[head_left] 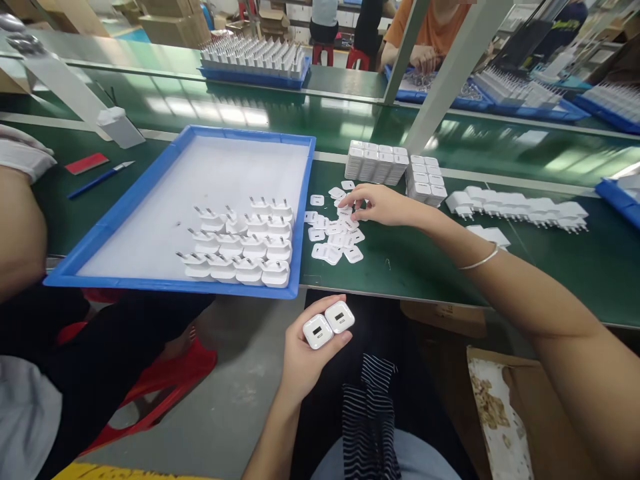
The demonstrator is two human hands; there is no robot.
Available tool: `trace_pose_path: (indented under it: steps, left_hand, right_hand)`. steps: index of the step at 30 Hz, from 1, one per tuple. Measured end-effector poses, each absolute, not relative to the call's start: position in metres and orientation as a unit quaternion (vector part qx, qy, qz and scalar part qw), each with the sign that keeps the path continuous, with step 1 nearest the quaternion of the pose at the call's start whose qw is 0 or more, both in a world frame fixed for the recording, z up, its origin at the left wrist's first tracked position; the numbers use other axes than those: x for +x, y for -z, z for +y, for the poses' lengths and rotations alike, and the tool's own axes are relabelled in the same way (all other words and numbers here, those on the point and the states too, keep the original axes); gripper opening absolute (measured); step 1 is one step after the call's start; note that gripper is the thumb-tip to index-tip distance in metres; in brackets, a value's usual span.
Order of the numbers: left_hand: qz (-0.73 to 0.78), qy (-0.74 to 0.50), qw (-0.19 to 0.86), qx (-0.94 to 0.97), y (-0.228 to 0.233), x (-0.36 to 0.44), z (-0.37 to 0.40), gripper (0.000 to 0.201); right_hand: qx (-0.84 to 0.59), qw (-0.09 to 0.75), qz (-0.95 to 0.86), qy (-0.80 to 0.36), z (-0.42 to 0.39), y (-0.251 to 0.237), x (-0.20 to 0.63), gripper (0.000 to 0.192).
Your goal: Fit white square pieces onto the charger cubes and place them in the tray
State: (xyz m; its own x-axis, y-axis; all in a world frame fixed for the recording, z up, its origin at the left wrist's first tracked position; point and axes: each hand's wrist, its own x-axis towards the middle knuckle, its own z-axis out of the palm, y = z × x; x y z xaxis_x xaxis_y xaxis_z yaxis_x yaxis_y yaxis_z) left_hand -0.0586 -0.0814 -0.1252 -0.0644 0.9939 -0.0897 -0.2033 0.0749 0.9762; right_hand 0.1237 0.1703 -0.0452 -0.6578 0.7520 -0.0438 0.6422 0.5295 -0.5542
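My left hand (313,353) is closed around two white USB charger plugs (329,325), side by side below the bench edge, their port faces turned up toward me. Over a loose pile of small white face plates (336,233) on the green bench, my right hand (373,203) is bent with thumb and index finger apart, fingertips at the plates. Left of the pile, a blue-rimmed tray (307,200) carries several rows of white charger plugs (250,248) with their pins pointing up.
Stacks of white plates (376,162) stand behind the pile. More charger plugs (520,205) lie in a row at the right. A slanted metal post (450,80) rises behind. A blue pen-like knife (100,180) lies left of the tray, near another person's arm (23,227).
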Motion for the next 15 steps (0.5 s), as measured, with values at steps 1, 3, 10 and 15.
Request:
trace_pose_path:
  steps: [1,3,10,15]
  left_hand:
    - [0.485,-0.542,0.547,0.416,0.124,-0.057,-0.081,0.041]
    - [0.483,-0.537,0.543,0.428,0.123,-0.056,-0.081,0.041]
    - [0.48,-0.539,0.549,0.421,0.122,-0.055,-0.081,0.041]
    - [0.45,-0.546,0.558,0.433,0.12,-0.052,-0.073,0.042]
  right_hand:
    - [-0.395,0.085,-0.874,-0.271,0.173,0.044,0.121,0.034]
    - [-0.387,0.047,-0.881,-0.269,0.178,0.043,0.116,0.032]
    - [-0.434,0.004,-0.857,-0.28,0.174,0.04,0.111,0.024]
    - [-0.463,0.066,-0.81,-0.354,0.168,0.042,0.123,0.026]
